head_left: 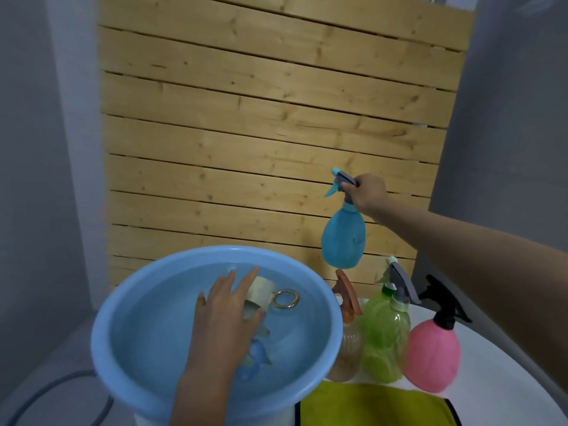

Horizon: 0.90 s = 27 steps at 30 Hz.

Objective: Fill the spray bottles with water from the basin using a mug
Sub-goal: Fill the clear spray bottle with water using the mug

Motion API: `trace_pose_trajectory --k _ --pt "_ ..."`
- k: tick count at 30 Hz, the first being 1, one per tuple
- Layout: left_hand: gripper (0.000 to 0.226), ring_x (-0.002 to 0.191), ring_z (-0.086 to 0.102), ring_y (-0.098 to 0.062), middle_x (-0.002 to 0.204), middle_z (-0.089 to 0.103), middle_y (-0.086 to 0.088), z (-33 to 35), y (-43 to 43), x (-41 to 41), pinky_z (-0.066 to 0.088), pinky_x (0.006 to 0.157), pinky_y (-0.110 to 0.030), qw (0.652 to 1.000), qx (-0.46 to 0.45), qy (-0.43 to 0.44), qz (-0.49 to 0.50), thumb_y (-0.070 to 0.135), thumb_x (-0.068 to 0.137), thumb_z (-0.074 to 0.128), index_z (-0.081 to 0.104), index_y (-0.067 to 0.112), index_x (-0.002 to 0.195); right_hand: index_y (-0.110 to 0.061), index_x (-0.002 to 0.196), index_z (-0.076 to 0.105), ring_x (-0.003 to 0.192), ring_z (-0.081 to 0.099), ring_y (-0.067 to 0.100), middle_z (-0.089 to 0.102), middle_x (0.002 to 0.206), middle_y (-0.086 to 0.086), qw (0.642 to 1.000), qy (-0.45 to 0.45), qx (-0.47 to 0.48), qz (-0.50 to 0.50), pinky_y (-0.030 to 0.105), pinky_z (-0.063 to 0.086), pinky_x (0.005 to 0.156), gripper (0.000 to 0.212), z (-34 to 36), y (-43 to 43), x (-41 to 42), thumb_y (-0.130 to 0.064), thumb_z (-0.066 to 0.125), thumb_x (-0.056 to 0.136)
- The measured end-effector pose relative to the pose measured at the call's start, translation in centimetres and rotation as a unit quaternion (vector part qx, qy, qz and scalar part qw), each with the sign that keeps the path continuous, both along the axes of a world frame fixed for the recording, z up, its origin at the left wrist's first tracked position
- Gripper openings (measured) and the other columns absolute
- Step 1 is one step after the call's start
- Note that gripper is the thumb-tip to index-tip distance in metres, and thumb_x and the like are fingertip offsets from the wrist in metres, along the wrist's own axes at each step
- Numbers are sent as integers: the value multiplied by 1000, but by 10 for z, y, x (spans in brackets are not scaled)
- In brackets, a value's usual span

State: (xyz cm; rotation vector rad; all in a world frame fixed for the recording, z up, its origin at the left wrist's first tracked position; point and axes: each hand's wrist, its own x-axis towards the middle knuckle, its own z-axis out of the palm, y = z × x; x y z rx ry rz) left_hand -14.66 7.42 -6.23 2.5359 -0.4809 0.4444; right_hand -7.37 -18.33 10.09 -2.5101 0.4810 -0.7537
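- Your left hand (224, 315): thumb and spread fingers clasp the pale mug (259, 292) in the round blue basin (104, 333).
- Your right hand (367, 192): fingers clamped on the sprayer of the bulbous blue bottle (342, 241).

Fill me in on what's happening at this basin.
A person is getting ready to fill spray bottles. The left hand reaches into the blue basin of water and lies on the mug; a firm grip is not clear. The right hand holds the blue spray bottle up by its sprayer head, which is on. The amber bottle, green bottle and pink bottle stand on the white table beside the basin.
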Motion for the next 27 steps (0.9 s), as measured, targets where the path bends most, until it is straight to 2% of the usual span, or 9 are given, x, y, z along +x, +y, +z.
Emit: trace_pose_trajectory --k 4,8,11,12,16,18,20,24,27 --pt "69 144 13 -16 154 20 0 -2 3 3 19 115 -40 999 -4 31 15 46 93 47 4 44 147 -2 86 57 72 45 24 51 82 15 999 40 -30 -8 31 28 50 29 -29 -15 3 -28 51 98" --pt "71 140 21 -19 151 28 -2 -6 3 7 24 112 -39 999 -12 42 23 46 92 48 5 42 148 1 85 62 64 46 21 53 75 13 994 98 -37 -12 28 28 47 31 -61 -26 2 -28 55 96" --pt "71 139 24 -21 149 30 -3 -9 3 9 26 111 -40 998 -14 58 27 46 92 49 6 40 148 -3 66 56 56 41 17 46 61 7 990 137 -44 -8 27 26 47 39 -81 -27 1 -30 57 94" --pt "70 138 25 -22 149 30 -3 -9 3 9 26 111 -41 998 -17 61 25 46 92 48 7 40 148 -3 67 56 57 42 18 48 62 8 987 150 -48 -6 27 26 47 39 -86 -27 1 -31 58 94" --pt "70 137 26 -22 149 31 -2 -11 7 10 27 110 -42 996 -46 66 22 44 92 50 9 38 148 5 92 67 69 51 23 57 78 14 984 174 -25 0 27 33 49 35 -104 -27 2 -30 64 90" --pt "71 136 28 -22 148 33 -2 -12 10 11 28 109 -42 996 -54 61 26 43 92 51 10 38 149 7 95 66 74 61 28 64 84 17 984 179 -1 5 34 49 60 35 -111 -29 5 -27 67 87" --pt "71 135 29 -22 147 35 -2 -12 13 12 30 108 -43 996 -63 53 30 43 92 52 10 38 149 9 95 66 79 66 33 67 89 21 983 181 9 4 40 54 71 34 -117 -28 7 -24 69 86" --pt "69 139 23 -22 147 34 0 -14 17 15 25 110 -47 996 -58 43 54 44 92 51 10 40 148 7 91 65 72 58 28 58 80 16 983 185 -10 -4 35 45 63 31 -123 -26 7 -24 68 87" --pt "68 141 18 -24 149 32 -2 -18 21 19 22 112 -47 996 -52 36 65 46 92 49 11 42 147 1 83 60 68 60 27 59 81 16 983 185 -13 -13 34 48 59 26 -122 -26 6 -24 68 87"
